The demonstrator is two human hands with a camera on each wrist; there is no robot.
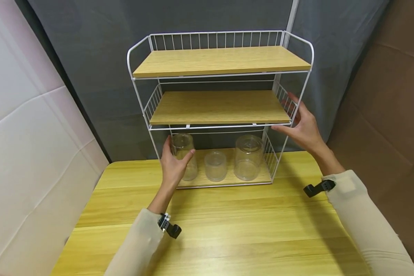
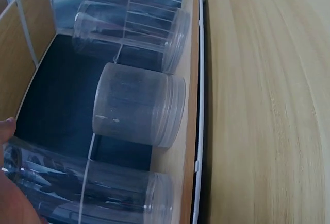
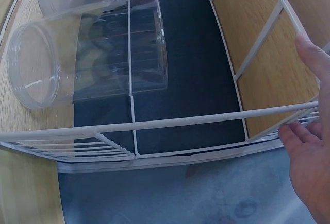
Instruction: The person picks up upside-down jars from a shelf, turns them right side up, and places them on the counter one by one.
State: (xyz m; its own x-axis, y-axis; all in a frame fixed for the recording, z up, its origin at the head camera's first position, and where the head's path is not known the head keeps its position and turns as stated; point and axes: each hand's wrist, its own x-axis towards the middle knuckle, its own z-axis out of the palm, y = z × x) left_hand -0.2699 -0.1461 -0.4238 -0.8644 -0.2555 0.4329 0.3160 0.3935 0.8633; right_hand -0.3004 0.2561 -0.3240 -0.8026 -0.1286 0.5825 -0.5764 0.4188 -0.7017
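Note:
A white wire rack with three wooden shelves (image 1: 220,107) stands on the table. Three clear jars are on its bottom shelf, rimmed ends down: a tall jar (image 1: 183,142) at left, a small jar (image 1: 215,166) in the middle and a wide jar (image 1: 248,158) at right. My left hand (image 1: 173,163) grips the tall jar, thumb on its near right side and fingers round its left. At the rack's right side, my right hand (image 1: 305,128) holds the frame at the middle shelf, its thumb along the front rail (image 3: 286,5) and other fingers by the side wires.
The yellow wood-grain table (image 1: 227,230) spreads out in front of the rack. Behind hangs a grey cloth (image 1: 100,76). A white panel (image 1: 38,134) borders the left side, a brown one (image 1: 383,115) the right.

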